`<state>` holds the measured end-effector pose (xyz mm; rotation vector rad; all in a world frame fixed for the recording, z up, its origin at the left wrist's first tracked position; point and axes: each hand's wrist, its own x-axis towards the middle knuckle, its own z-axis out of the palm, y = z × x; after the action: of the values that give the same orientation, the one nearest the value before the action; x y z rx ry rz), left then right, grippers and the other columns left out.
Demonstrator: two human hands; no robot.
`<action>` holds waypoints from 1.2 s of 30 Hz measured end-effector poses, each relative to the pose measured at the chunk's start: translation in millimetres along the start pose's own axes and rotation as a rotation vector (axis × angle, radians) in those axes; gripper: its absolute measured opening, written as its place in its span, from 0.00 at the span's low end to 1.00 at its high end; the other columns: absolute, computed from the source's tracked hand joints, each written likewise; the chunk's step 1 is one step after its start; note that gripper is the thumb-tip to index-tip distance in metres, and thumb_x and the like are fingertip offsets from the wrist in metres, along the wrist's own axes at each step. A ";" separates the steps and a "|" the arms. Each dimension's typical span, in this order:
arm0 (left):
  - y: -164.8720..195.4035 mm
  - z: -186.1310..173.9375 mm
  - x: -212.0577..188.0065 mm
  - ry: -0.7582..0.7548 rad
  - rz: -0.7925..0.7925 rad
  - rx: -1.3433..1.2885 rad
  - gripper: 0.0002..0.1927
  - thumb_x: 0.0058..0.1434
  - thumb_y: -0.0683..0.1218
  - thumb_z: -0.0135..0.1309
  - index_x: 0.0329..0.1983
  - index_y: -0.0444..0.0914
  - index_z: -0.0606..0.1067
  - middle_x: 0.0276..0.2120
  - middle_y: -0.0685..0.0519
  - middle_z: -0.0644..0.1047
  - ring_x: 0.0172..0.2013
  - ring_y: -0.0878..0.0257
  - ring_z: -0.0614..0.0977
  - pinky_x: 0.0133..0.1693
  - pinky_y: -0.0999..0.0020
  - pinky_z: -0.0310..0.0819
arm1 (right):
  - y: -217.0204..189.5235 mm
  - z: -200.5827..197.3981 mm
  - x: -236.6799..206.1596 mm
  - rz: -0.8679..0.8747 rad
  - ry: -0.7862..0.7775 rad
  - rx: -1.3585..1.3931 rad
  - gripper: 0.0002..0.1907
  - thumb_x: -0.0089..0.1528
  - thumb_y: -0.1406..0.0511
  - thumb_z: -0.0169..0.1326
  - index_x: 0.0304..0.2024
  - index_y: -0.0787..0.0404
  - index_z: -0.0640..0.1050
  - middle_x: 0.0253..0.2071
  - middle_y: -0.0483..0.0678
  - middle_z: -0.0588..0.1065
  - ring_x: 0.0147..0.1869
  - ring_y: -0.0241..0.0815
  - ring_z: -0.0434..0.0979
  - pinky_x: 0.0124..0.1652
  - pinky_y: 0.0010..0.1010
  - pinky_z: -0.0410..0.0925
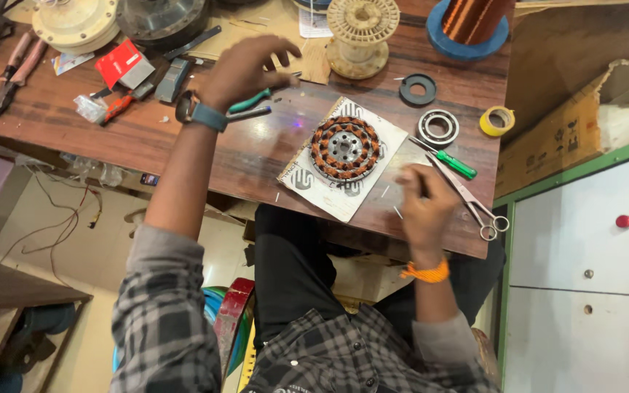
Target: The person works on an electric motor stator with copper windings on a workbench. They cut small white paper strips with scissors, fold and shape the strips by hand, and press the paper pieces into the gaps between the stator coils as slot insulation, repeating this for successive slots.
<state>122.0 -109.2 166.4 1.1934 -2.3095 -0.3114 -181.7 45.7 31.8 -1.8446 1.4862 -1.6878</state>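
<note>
A round stator wound with copper coils [345, 148] lies on a white card [307, 182] on the wooden bench [256, 149]. My left hand [245, 67], a watch on its wrist, hovers with fingers spread just over teal-handled pliers [251, 100] left of the stator. It grips nothing that I can see. My right hand [424, 202], an orange thread around its wrist, rests at the bench's near edge, right of the card. Its fingers are drawn together and blurred. Scissors [471, 200] and a green-handled screwdriver [454, 164] lie right beside it.
A bearing [438, 128], a black ring [417, 89] and a yellow tape roll [496, 120] lie beyond the right hand. An empty spool [362, 36] and a copper wire spool [471, 22] stand at the back. Pliers [12, 73] and a red box [119, 64] are left; a cardboard box [584, 138] is right.
</note>
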 end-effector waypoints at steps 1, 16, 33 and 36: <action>-8.0 -1.2 2.3 0.034 -0.070 -0.021 0.19 0.58 0.54 0.67 0.49 0.42 0.80 0.40 0.51 0.81 0.35 0.55 0.83 0.36 0.61 0.76 | 5.1 -10.7 -4.0 0.055 0.037 0.061 0.08 0.73 0.65 0.55 0.44 0.66 0.80 0.34 0.48 0.80 0.37 0.37 0.82 0.38 0.26 0.72; 3.1 55.1 74.8 0.192 -0.496 0.172 0.24 0.62 0.42 0.58 0.62 0.50 0.73 0.38 0.47 0.82 0.45 0.43 0.82 0.46 0.48 0.74 | 30.9 -38.7 -31.5 0.311 0.087 0.197 0.09 0.68 0.67 0.55 0.40 0.69 0.79 0.28 0.46 0.77 0.31 0.32 0.76 0.33 0.22 0.68; 109.4 -32.4 58.1 0.604 0.629 0.161 0.10 0.61 0.36 0.63 0.43 0.40 0.78 0.40 0.53 0.82 0.41 0.57 0.82 0.42 0.62 0.74 | -32.1 -26.5 21.1 0.373 0.135 0.773 0.26 0.68 0.50 0.50 0.56 0.65 0.71 0.45 0.46 0.76 0.43 0.28 0.73 0.38 0.24 0.67; 148.6 20.4 35.4 0.297 0.663 0.132 0.09 0.62 0.36 0.58 0.43 0.41 0.79 0.38 0.55 0.82 0.46 0.56 0.78 0.42 0.64 0.73 | -54.2 -28.8 50.1 0.294 0.148 0.949 0.30 0.69 0.48 0.50 0.62 0.63 0.67 0.46 0.41 0.72 0.47 0.27 0.71 0.45 0.26 0.68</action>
<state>-8.6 -51.5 224.3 0.4298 -2.3230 0.2454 -187.7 44.4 110.8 -0.9632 0.6972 -1.9037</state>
